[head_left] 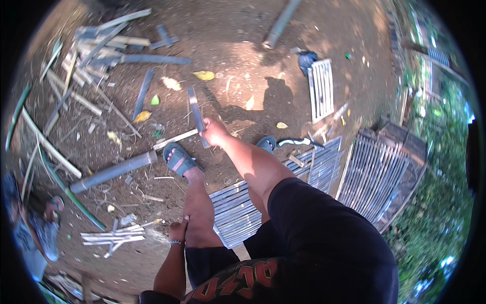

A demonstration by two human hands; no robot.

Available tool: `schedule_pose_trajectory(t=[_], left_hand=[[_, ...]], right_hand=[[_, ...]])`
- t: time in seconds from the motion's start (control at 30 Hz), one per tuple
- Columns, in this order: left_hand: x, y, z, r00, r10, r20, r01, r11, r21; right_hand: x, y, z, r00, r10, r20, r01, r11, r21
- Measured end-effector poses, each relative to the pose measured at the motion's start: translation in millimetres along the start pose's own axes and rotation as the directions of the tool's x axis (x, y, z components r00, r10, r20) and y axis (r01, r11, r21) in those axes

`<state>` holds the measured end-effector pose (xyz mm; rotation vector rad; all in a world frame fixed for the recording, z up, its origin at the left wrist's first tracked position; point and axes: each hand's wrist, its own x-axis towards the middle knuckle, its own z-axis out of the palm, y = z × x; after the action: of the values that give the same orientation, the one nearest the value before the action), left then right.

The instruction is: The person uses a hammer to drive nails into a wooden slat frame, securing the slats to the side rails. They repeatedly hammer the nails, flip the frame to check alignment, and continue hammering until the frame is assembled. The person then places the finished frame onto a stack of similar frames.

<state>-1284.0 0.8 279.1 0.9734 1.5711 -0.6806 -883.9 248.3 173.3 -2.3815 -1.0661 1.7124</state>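
Note:
My right hand [215,133] grips the handle of a long grey machete [195,110], its blade pointing away from me over the dirt. Just left of the hand, a thick grey bamboo pole [114,171] lies slanted on the ground, its near end split into a thin pale strip. My left foot in a grey-green sandal [178,158] presses on that pole. My left hand [178,230] rests on my left leg, fingers laid flat and holding nothing.
A woven bamboo slat panel [238,205] lies under my legs, with larger ones [374,169] to the right and a small white one [321,88] beyond. Cut bamboo pieces [96,48] are piled far left. Thin strips [114,235] lie near left. Another person [38,228] crouches at the lower left.

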Motion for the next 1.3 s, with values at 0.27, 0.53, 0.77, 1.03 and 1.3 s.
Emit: schedule_pose_trajectory(t=[0.27, 0.53, 0.77, 1.03, 1.3], left_hand=[[-26, 84, -65, 0.954, 0.041, -0.297, 0.069, 0.934, 0.352], [-81, 273, -70, 0.972, 0.126, -0.197, 0.030, 0.767, 0.641], [-69, 576, 9, 0.850, 0.523, -0.060, -0.331, 0.620, 0.711], [-49, 841, 225, 0.656, 0.666, 0.356, -0.725, 0.423, 0.544], [99, 1053, 444, 0.525, 0.527, 0.668, -0.626, -0.293, 0.723]], right_hand=[[-159, 255, -70, 0.939, 0.344, -0.018, -0.334, 0.923, 0.190], [-250, 452, -111, 0.809, 0.586, -0.056, -0.354, 0.560, 0.749], [-261, 544, -240, 0.825, 0.565, 0.001, 0.056, -0.084, 0.995], [-224, 597, -335, 0.774, 0.633, -0.017, 0.364, -0.422, 0.831], [-88, 672, -344, 0.614, 0.787, -0.066, 0.469, -0.296, 0.832]])
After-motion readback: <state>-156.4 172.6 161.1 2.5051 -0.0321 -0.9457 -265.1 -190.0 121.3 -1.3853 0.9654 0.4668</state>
